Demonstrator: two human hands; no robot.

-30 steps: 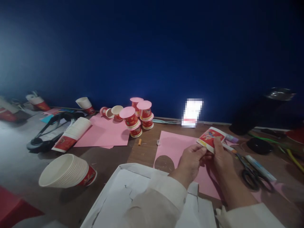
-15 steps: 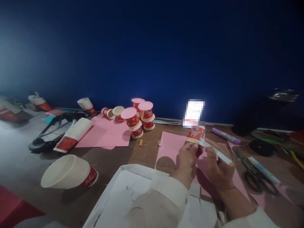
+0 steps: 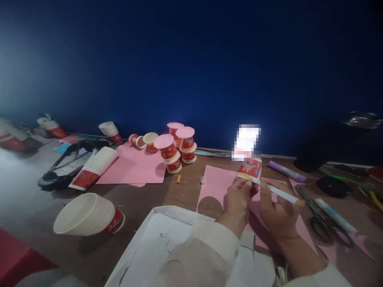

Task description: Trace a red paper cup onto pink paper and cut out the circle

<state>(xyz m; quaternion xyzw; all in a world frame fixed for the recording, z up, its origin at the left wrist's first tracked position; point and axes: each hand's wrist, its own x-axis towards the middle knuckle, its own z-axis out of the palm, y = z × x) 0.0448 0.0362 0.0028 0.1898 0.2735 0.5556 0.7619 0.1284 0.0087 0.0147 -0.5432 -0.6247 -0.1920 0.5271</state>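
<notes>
While your left hand (image 3: 237,202) pinches the lower edge of the red paper cup (image 3: 250,167), your right hand (image 3: 279,215) grips a white pen (image 3: 284,194) — its near end orange, its other end at the cup's lower edge. You have the cup tilted slightly, just above the pink sheet (image 3: 216,179) with 1 round cutout. Closest to you, a white board (image 3: 155,239) lies below your left sleeve, and a nested cup stack (image 3: 83,213) rests on its side at your left. To your right, the black scissors (image 3: 321,225) lie beside a pale blue tube (image 3: 336,215). Farther out, you have a small orange cap (image 3: 178,179) on the table (image 3: 185,195) and a purple marker (image 3: 286,171) beyond your right hand. Past the cap stands a group of red cups (image 3: 168,153) with 3 pink discs on top — the pink paper (image 3: 134,167) is just left of it. Farthest off, a bright, pixelated object (image 3: 245,141) shows before the dark blue wall (image 3: 191,71).
</notes>
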